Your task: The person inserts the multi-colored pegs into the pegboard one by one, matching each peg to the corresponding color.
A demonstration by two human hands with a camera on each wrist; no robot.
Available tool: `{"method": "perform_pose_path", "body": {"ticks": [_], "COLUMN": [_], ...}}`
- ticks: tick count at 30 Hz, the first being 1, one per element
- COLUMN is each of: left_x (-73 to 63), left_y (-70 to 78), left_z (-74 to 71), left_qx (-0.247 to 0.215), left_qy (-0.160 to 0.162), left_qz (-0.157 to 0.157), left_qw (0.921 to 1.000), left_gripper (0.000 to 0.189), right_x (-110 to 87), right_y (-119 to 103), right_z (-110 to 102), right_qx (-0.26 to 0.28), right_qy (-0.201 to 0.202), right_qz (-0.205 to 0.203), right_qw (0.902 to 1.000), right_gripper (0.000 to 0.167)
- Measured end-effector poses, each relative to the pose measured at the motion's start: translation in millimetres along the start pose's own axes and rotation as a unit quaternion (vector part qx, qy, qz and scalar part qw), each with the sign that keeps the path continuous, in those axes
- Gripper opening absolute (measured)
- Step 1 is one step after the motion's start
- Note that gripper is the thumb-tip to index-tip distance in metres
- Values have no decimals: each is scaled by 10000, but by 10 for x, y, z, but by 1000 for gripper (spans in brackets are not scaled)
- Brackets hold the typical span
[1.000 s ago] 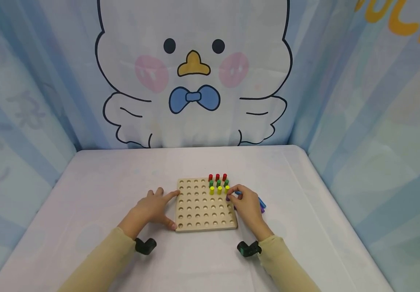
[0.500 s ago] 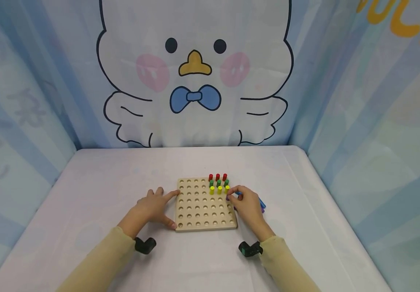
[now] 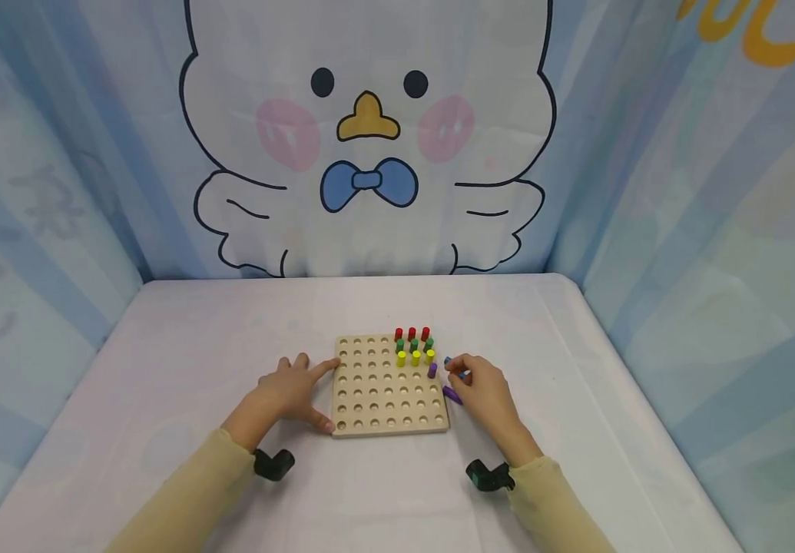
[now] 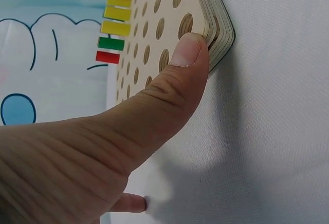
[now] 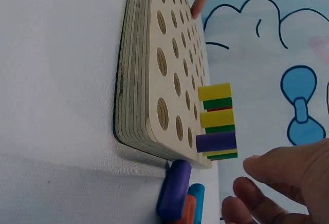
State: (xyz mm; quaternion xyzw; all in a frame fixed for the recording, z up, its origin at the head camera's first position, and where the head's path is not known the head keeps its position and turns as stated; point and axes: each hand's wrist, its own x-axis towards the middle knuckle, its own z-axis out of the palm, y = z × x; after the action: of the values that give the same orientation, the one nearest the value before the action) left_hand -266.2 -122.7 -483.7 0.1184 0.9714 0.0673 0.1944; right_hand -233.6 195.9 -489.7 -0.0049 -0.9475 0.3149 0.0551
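A square wooden pegboard [image 3: 362, 399] with rows of round holes lies flat on the table. My left hand [image 3: 288, 393] steadies its left side, the thumb [image 4: 182, 62] resting on the near corner and the other fingers spread. Red, green and yellow pegs [image 3: 415, 359] stand in rows at the board's far right. In front of the yellow row one purple peg [image 5: 216, 142] stands upright. Just right of it is my right hand [image 3: 485, 393], fingers loosely bent, thumb and fingertips apart with nothing visible between them.
Beside the board's right edge, partly beneath my right hand, loose purple [image 5: 175, 190], orange [image 5: 188, 211] and blue [image 5: 198, 201] pegs lie on the white-covered table [image 3: 217, 330]. A printed curtain [image 3: 369, 230] closes off the back and sides.
My right hand has let go of the purple peg, which now stands in the board, and has drawn back to the right. The left hand stays where it was.
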Motion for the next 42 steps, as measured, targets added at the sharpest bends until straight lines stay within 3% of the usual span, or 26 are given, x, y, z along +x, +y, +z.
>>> {"method": "perform_pose_path", "body": {"ticks": [6, 14, 21, 28, 42], "left_x": [10, 29, 7, -22, -17], "left_y": [2, -2, 3, 14, 11], "left_z": [6, 20, 13, -8, -12], "left_qx": [-22, -9, 9, 24, 7], "left_qy": [-8, 12, 29, 41, 34], "left_qz": [-29, -2, 39, 49, 20], "left_qw": [10000, 10000, 10000, 10000, 10000], "left_gripper": [118, 118, 118, 118, 118], "right_x": [-144, -211, -231, -245, -203], "right_y": [-20, 13, 79, 110, 70], "right_z": [4, 61, 88, 88, 59], "right_qx": [-346, -528, -359, -201, 1], "right_qy": [-425, -644, -827, -954, -804], "right_qz": [-300, -176, -4, -130, 33], "right_qw": [9980, 9964, 9959, 9951, 9968], "right_gripper": [19, 23, 33, 45, 31]}}
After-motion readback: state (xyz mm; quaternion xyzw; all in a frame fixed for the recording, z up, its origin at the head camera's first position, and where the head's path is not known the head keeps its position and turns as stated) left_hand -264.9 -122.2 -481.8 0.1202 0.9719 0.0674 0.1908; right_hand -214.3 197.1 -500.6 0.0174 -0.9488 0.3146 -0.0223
